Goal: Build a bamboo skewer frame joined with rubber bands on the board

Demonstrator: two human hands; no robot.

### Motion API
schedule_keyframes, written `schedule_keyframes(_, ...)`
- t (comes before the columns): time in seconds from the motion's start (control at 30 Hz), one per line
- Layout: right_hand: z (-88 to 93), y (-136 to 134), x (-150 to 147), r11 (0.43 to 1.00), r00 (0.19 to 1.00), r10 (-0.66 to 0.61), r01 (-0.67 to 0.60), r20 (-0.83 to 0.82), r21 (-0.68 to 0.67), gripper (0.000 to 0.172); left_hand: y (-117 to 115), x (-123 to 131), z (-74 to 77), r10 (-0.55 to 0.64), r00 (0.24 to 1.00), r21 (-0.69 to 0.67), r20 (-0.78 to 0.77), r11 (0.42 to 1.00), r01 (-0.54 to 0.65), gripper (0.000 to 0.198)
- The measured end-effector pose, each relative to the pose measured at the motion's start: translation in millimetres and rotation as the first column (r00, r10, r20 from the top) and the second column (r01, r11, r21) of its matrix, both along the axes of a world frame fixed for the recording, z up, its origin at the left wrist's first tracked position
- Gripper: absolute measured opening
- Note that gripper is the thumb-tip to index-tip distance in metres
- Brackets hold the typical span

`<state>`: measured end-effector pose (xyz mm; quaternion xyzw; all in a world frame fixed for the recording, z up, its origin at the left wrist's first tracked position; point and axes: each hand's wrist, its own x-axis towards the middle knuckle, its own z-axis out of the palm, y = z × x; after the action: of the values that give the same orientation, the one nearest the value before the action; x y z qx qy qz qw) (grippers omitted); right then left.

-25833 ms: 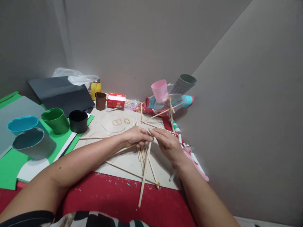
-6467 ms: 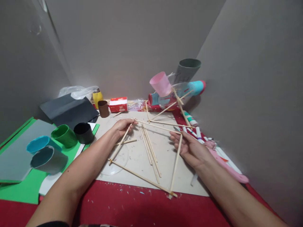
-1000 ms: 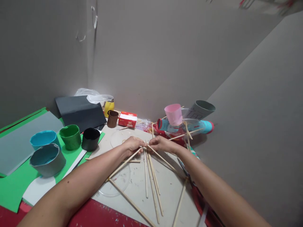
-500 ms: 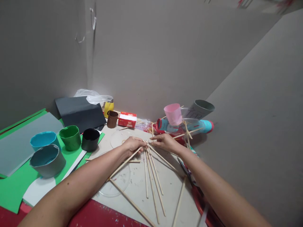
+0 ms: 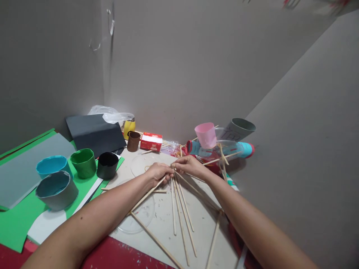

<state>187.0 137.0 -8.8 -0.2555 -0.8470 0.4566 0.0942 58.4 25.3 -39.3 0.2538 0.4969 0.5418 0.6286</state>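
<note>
Near the middle of the table, my left hand is closed around the upper corner of a frame of thin wooden sticks. My right hand meets it from the right, thumb and fingers pinched at that same corner; whatever is between those fingertips is too small to make out. Several loose wooden sticks fan out below my hands on the pale board. The frame's left and right corners have a yellowish binding. Two clear plastic discs lie partly under my left forearm and hand.
Grey, blue, green and black foam cups stand at left on green sheets. Behind are a brown cup and red box. A pink cup and grey tube rise at back right.
My right hand has moved left and closed its fingers at the stick corner beside my left hand. My left hand stays where it was.
</note>
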Motion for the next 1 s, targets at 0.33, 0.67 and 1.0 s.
schedule_keyframes(0.33, 10.6, -2.9, -5.8, 0.995, 0.994, 0.037, -0.045, 0.099, 0.088, 0.034, -2.1, 3.7, 1.7, 0.032, 0.999, -0.007, -0.007, 0.999, -0.032, 0.015)
schedule_keyframes(0.67, 21.3, -9.5, -17.4, 0.992, 0.968, 0.085, -0.103, 0.234, 0.067, 0.014, -1.7, 8.5, -1.2, 0.077, 0.996, -0.038, -0.036, 0.996, -0.078, 0.020)
schedule_keyframes(1.0, 20.8, -14.0, -5.8, 0.996, 0.977, 0.070, -0.056, 0.201, -0.075, 0.015, -3.8, 13.9, -0.9, 0.083, 0.996, -0.023, -0.040, 0.996, -0.083, 0.019)
